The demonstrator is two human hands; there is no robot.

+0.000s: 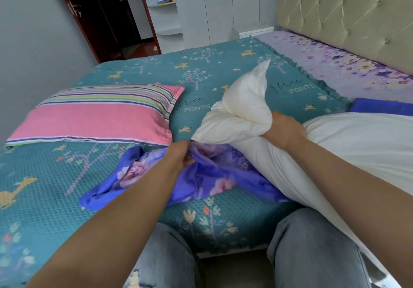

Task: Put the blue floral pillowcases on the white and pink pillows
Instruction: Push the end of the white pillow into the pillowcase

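A blue floral pillowcase point(207, 176) lies crumpled on the teal bedspread near the bed's front edge. My left hand point(178, 155) pinches its upper edge. My right hand point(283, 131) grips the white pillow point(241, 108), squeezing it at the middle so its far end sticks up. The pillow's near end runs down over my right leg and overlaps the pillowcase. A pink pillow point(96, 122) with a striped band lies flat on the left of the bed. A second folded blue cloth point(380, 106) shows at the right, behind the white pillow.
The teal bedspread point(44, 187) with deer and trees covers the bed. A purple floral sheet point(335, 64) lies by the beige tufted headboard point(346, 14). My knees in jeans press against the bed's front edge. A dark door and white shelves stand behind.
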